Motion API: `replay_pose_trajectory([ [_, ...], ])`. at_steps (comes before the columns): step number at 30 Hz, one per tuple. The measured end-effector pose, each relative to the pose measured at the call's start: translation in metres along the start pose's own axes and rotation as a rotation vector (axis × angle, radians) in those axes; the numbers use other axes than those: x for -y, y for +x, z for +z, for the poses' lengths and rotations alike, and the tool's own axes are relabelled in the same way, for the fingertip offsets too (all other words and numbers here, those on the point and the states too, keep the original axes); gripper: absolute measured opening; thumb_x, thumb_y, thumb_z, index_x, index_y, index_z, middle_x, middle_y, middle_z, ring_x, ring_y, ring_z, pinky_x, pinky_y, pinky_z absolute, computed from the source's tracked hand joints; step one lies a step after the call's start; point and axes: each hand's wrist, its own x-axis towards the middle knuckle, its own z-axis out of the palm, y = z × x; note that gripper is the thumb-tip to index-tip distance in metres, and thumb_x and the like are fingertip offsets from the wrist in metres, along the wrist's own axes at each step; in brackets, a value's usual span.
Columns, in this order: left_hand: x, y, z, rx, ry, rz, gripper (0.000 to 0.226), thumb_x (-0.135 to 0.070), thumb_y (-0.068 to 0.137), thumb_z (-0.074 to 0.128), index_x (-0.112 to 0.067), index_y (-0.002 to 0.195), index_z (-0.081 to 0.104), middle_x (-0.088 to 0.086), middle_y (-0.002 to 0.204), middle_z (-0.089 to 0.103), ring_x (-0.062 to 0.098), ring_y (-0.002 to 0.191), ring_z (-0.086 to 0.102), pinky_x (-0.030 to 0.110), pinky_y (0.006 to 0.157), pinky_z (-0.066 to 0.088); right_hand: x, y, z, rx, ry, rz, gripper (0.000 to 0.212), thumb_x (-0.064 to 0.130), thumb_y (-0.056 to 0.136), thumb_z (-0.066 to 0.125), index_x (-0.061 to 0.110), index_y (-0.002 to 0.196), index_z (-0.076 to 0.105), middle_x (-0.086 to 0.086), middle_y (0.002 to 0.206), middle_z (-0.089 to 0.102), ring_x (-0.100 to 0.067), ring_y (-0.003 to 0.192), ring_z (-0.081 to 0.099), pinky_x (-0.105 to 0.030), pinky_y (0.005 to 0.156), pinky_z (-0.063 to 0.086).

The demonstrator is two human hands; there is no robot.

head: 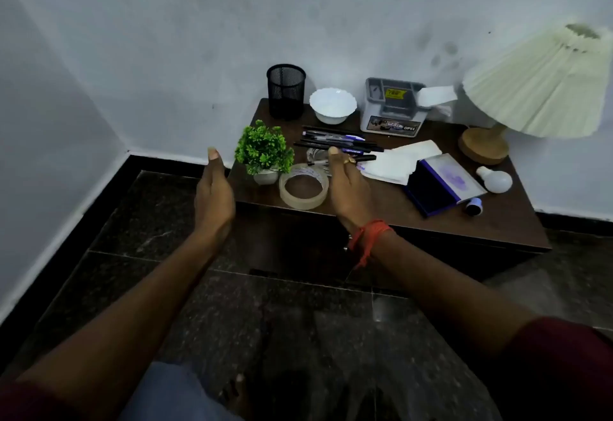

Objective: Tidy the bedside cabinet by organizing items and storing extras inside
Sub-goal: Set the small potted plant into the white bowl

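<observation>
Both hands are empty with fingers straight: the left hand (212, 195) is off the cabinet's (497, 221) left edge and the right hand (348, 188) over its front, with one potted plant (263, 150) and one tape roll (300, 202) between them. The top also holds one mesh pen cup (286, 92), one white bowl (332, 105), one lamp (537, 85), one bulb (496, 180) and about five loose pens (338, 143).

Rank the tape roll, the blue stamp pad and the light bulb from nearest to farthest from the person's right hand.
1. The tape roll, just left of the right hand.
2. The blue stamp pad, off to the hand's right.
3. The light bulb, farther right, beyond the pad.
</observation>
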Motion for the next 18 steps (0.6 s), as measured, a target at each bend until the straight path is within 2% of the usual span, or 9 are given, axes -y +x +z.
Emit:
replay_pose_trajectory([
  [2,-0.003,0.0,0.003,0.018,-0.06,-0.017,0.086,-0.08,0.082,0.028,-0.02,0.141,0.047,0.008,0.145,0.05,0.026,0.13,0.049,0.048,0.112,0.037,0.006,0.004,0.012,0.027,0.055,0.058,0.062,0.067,0.089,0.036,0.025,0.13,0.056,-0.003,0.134,0.058,-0.022,0.127,0.05,-0.03,0.108,0.033],
  [4,-0.004,0.002,0.006,0.055,-0.12,-0.01,0.072,-0.064,0.096,0.026,-0.012,0.141,0.047,0.011,0.143,0.052,0.024,0.126,0.052,0.043,0.111,0.038,0.0,0.014,0.023,0.071,0.121,0.077,0.081,0.082,0.071,0.035,0.027,0.124,0.061,-0.001,0.131,0.061,-0.022,0.125,0.053,-0.044,0.11,0.038],
  [6,-0.005,0.005,0.009,0.087,-0.123,-0.016,0.069,-0.058,0.099,0.023,-0.01,0.144,0.043,0.011,0.144,0.05,0.022,0.125,0.051,0.037,0.107,0.039,-0.007,0.027,0.034,0.109,0.18,0.105,0.076,0.083,0.068,0.036,0.028,0.112,0.065,0.003,0.125,0.063,-0.022,0.122,0.056,-0.048,0.107,0.04],
  [7,-0.006,0.005,0.01,0.098,-0.127,-0.02,0.069,-0.058,0.099,0.022,-0.01,0.145,0.04,0.011,0.145,0.049,0.022,0.127,0.051,0.036,0.106,0.039,-0.003,0.028,0.037,0.123,0.205,0.117,0.065,0.078,0.076,0.037,0.028,0.107,0.065,0.003,0.122,0.064,-0.023,0.12,0.057,-0.048,0.106,0.042],
  [8,-0.005,0.008,0.01,0.107,-0.133,-0.035,0.069,-0.058,0.099,0.022,-0.01,0.147,0.037,0.011,0.146,0.048,0.022,0.129,0.05,0.035,0.104,0.039,0.002,0.026,0.039,0.148,0.235,0.127,0.056,0.07,0.086,0.038,0.027,0.111,0.063,0.001,0.123,0.063,-0.025,0.12,0.058,-0.045,0.104,0.044],
  [11,-0.008,0.01,0.012,0.133,-0.157,-0.061,0.069,-0.057,0.099,0.021,-0.01,0.148,0.034,0.01,0.148,0.046,0.021,0.13,0.049,0.032,0.099,0.039,0.0,0.041,0.048,0.209,0.372,0.181,0.058,0.052,0.097,0.035,0.012,0.136,0.05,-0.01,0.139,0.053,-0.024,0.128,0.052,-0.037,0.1,0.043],
  [13,-0.008,0.009,0.014,0.154,-0.175,-0.06,0.069,-0.057,0.099,0.02,-0.01,0.147,0.037,0.009,0.146,0.047,0.016,0.122,0.051,0.031,0.097,0.039,0.0,0.045,0.053,0.225,0.395,0.198,0.058,0.052,0.098,0.034,0.011,0.137,0.048,-0.01,0.14,0.052,-0.023,0.129,0.05,-0.036,0.097,0.044],
  [15,-0.009,0.008,0.015,0.157,-0.179,-0.054,0.069,-0.057,0.099,0.02,-0.011,0.146,0.038,0.009,0.144,0.05,0.015,0.115,0.051,0.031,0.095,0.039,-0.001,0.049,0.058,0.225,0.4,0.205,0.059,0.056,0.096,0.035,0.013,0.133,0.053,-0.008,0.132,0.058,-0.023,0.124,0.054,-0.033,0.089,0.047],
  [18,-0.012,0.007,0.016,0.164,-0.186,-0.053,0.068,-0.057,0.099,0.019,-0.012,0.146,0.038,0.008,0.143,0.05,0.018,0.125,0.051,0.032,0.097,0.041,0.001,0.049,0.065,0.199,0.35,0.204,0.062,0.07,0.085,0.037,0.023,0.117,0.062,-0.005,0.122,0.064,-0.022,0.112,0.061,-0.031,0.076,0.051],
])
